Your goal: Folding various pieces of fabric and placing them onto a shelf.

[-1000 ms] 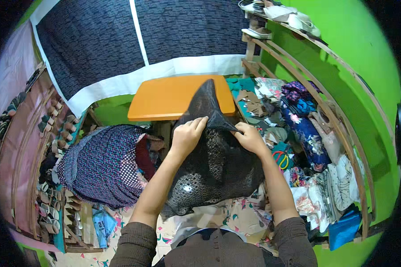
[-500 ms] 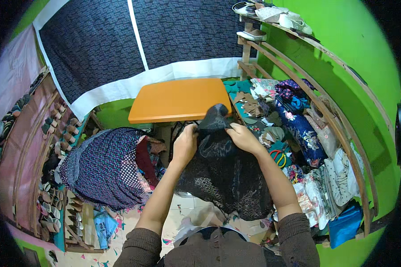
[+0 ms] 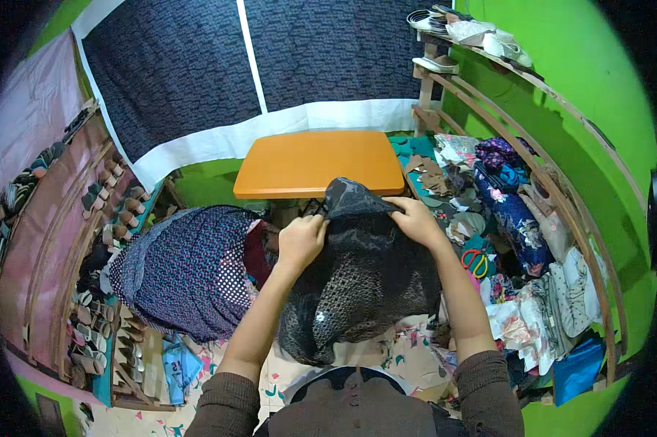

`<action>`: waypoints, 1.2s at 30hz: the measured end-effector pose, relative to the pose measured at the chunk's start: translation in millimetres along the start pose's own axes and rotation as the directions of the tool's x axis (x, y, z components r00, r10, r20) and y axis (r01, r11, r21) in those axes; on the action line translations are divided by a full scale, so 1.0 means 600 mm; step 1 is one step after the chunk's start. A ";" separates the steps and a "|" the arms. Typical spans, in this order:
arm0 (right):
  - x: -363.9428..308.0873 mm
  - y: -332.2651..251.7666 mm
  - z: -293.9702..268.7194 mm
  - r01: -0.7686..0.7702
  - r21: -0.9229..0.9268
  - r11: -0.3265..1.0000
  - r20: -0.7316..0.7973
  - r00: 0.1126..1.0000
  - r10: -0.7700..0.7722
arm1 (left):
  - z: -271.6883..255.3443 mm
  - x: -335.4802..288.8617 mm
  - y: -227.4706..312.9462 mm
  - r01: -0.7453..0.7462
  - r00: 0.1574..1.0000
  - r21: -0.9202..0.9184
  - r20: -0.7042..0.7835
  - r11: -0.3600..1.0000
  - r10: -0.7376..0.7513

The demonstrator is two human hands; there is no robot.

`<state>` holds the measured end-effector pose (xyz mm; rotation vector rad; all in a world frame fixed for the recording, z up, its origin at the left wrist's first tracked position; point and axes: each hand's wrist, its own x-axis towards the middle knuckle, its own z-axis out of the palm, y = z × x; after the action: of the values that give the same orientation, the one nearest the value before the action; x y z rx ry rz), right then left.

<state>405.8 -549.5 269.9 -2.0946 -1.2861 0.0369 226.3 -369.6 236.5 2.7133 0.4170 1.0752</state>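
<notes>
My left hand (image 3: 303, 239) and my right hand (image 3: 418, 220) are closed on the top edge of a large, thin, black see-through bag (image 3: 365, 277). Its upper flap (image 3: 352, 201) stands up between my hands, just in front of the orange tabletop (image 3: 321, 164). Below them the body hangs wide, bulging over the floor, with a lacy, speckled texture showing through; what it contains I cannot make out. To the left of my left forearm sits a big bundle (image 3: 182, 269) wrapped in dark patterned cloth, with a polka-dot part.
Racks of shoes (image 3: 91, 320) line the left side. Right of my arm lie heaped cloth scraps (image 3: 459, 226), red-and-yellow-handled scissors (image 3: 476, 262) and floral fabric rolls (image 3: 503, 218). A wooden rack (image 3: 576, 233) runs along the green wall. Small scraps litter the tiled floor (image 3: 274, 393).
The scene has shifted slightly right in the picture. My hands keep their grip and sit a little wider apart. The bag's body has spread, swinging to the lower left.
</notes>
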 end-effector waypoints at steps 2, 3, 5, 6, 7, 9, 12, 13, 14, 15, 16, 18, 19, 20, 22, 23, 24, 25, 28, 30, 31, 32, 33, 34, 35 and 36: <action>-0.012 -0.025 0.030 -0.048 -0.139 0.989 -0.134 0.991 0.029 | -0.018 0.011 -0.016 0.157 0.983 -0.098 0.109 0.983 -0.146; -0.019 -0.033 0.047 -0.165 -0.172 0.971 -0.234 0.965 0.123 | -0.028 0.015 -0.022 0.179 0.978 -0.126 0.134 0.976 -0.162; -0.030 -0.020 0.090 -0.302 -0.207 0.931 -0.319 0.920 0.227 | -0.037 0.019 -0.032 0.183 0.972 -0.072 0.165 0.980 -0.169; -0.036 -0.018 0.113 -0.286 -0.305 0.908 -0.350 0.921 0.173 | -0.042 0.022 -0.037 0.184 0.971 -0.071 0.168 0.980 -0.171; -0.044 -0.011 0.131 -0.215 -0.378 0.901 -0.399 0.916 0.051 | -0.046 0.028 -0.040 0.145 0.978 -0.008 0.154 0.989 -0.142; -0.047 -0.005 0.149 -0.145 -0.451 0.881 -0.434 0.898 -0.074 | -0.049 0.041 -0.062 0.056 0.987 0.109 0.143 0.992 -0.071; -0.046 -0.022 0.153 0.036 -0.566 0.824 -0.482 0.796 -0.366 | -0.060 0.052 -0.115 -0.083 0.989 0.140 0.137 0.987 0.063; -0.044 -0.027 0.149 0.109 -0.573 0.812 -0.467 0.771 -0.433 | -0.064 0.054 -0.127 -0.119 0.982 0.161 0.165 0.980 0.092; -0.043 -0.032 0.146 0.182 -0.579 0.795 -0.452 0.740 -0.498 | -0.065 0.052 -0.134 -0.120 0.982 0.161 0.164 0.980 0.093; -0.042 -0.033 0.145 0.180 -0.579 0.795 -0.454 0.739 -0.498 | -0.063 0.049 -0.141 -0.142 0.981 0.166 0.156 0.976 0.116; -0.042 -0.032 0.144 0.219 -0.559 0.800 -0.414 0.762 -0.498 | -0.061 0.045 -0.147 -0.163 0.979 0.171 0.149 0.972 0.139; -0.041 -0.032 0.145 0.260 -0.536 0.803 -0.374 0.780 -0.502 | -0.056 0.030 -0.141 -0.150 0.986 0.125 0.088 0.981 0.140; -0.041 -0.033 0.147 0.211 -0.080 0.974 -0.308 0.924 -0.225 | -0.048 0.020 -0.146 -0.148 0.989 0.076 0.017 0.986 0.147; -0.039 -0.032 0.148 0.033 0.373 0.927 -0.098 0.995 0.004 | -0.043 0.011 -0.153 -0.149 0.987 0.028 -0.053 0.988 0.150; -0.033 -0.022 0.140 -0.266 0.620 0.738 0.240 0.960 0.144 | -0.052 0.004 -0.150 -0.178 0.976 0.002 -0.126 0.984 0.177; -0.029 -0.021 0.144 -0.307 0.676 0.670 0.229 0.952 0.204 | -0.057 0.002 -0.150 -0.207 0.960 -0.021 -0.196 0.978 0.199; -0.025 -0.025 0.148 -0.341 0.729 0.593 0.227 0.938 0.261 | -0.065 -0.003 -0.151 -0.204 0.961 -0.017 -0.197 0.979 0.197; -0.014 -0.006 0.142 -0.296 0.636 0.713 0.189 0.955 0.228 | -0.067 0.000 -0.146 -0.235 0.943 -0.036 -0.251 0.971 0.218; 0.037 0.010 0.146 -0.179 0.602 0.778 -0.021 0.971 0.240 | -0.069 -0.002 -0.152 -0.322 0.895 -0.001 -0.327 0.947 0.303; 0.075 -0.018 0.126 -0.182 0.557 0.810 -0.101 0.954 0.284 | -0.078 -0.014 -0.159 -0.360 0.865 0.078 -0.346 0.930 0.364; 0.092 -0.005 0.110 -0.145 0.526 0.838 -0.213 0.932 0.294 | -0.073 -0.010 -0.156 -0.371 0.842 0.097 -0.384 0.923 0.379; 0.106 0.032 0.100 -0.139 0.567 0.812 -0.288 0.890 0.354 | -0.065 -0.006 -0.154 -0.380 0.817 0.116 -0.422 0.918 0.392; 0.117 0.059 0.094 -0.142 0.644 0.752 -0.282 0.870 0.405 | -0.063 -0.007 -0.160 -0.342 0.824 0.143 -0.429 0.929 0.370; 0.124 0.066 0.087 -0.138 0.716 0.684 -0.264 0.854 0.449 | -0.066 -0.011 -0.172 -0.296 0.830 0.177 -0.438 0.939 0.345; 0.122 0.074 0.085 -0.224 0.726 0.650 -0.215 0.824 0.525 | -0.063 -0.014 -0.188 -0.241 0.855 0.162 -0.430 0.957 0.288; 0.121 0.076 0.085 -0.310 0.731 0.608 -0.159 0.789 0.594 | -0.063 -0.014 -0.201 -0.185 0.862 0.143 -0.452 0.972 0.231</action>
<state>460.7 -478.0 227.8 -1.6008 -0.3431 0.2653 171.2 -256.0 224.6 2.6006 0.2457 1.8279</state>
